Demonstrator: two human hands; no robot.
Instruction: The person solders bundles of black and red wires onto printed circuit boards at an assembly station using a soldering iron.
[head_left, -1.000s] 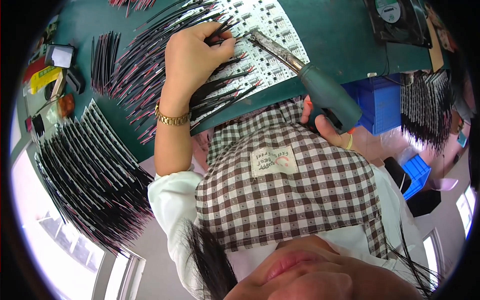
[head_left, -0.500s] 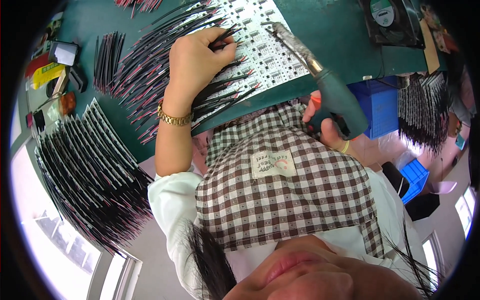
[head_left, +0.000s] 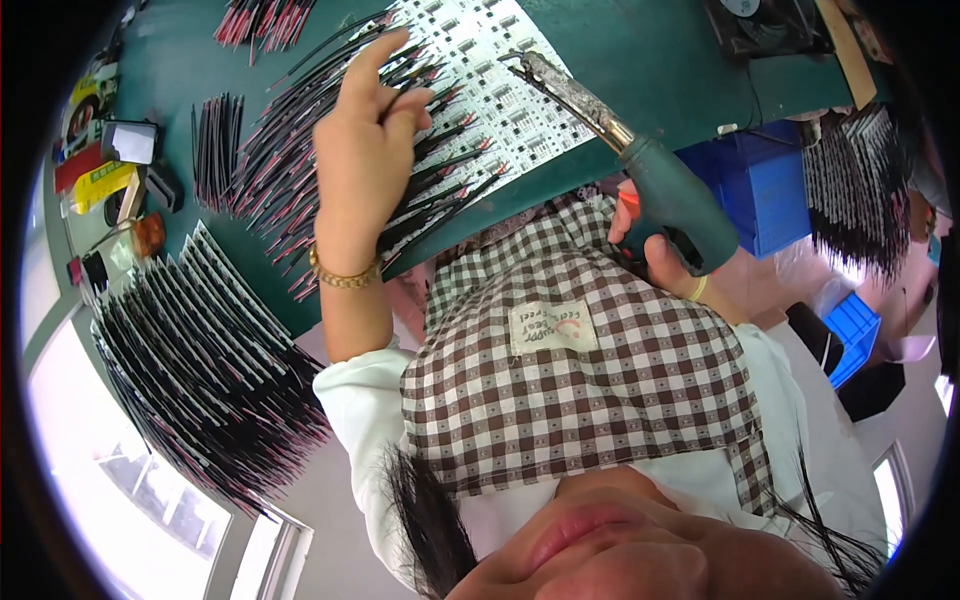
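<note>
My left hand (head_left: pixel 365 150) is over a spread row of black wires (head_left: pixel 290 150) with red ends. Its index finger points away from me, other fingers are partly bent, and nothing shows between them. The wires lie across the left part of a white circuit board panel (head_left: pixel 500 110), which is printed with many repeated small patterns. Wrapped around the dark green handle of a soldering gun (head_left: pixel 675 195), my right hand (head_left: pixel 645 240) has a finger at its orange trigger. The gun's metal tip is above the panel, to the right of the wire ends.
Finished-looking strips with wires (head_left: pixel 190 350) hang in a thick stack at the left table edge. Black wires (head_left: pixel 217 150) and red-tipped wires (head_left: pixel 262 25) lie on the green table (head_left: pixel 640 50). A black fan (head_left: pixel 770 25) stands far right, with a blue crate (head_left: pixel 760 195) below.
My left hand has let go of the wire ends it was pinching and moved left, its index finger now extended. The soldering gun stays in my right hand, nearly unmoved.
</note>
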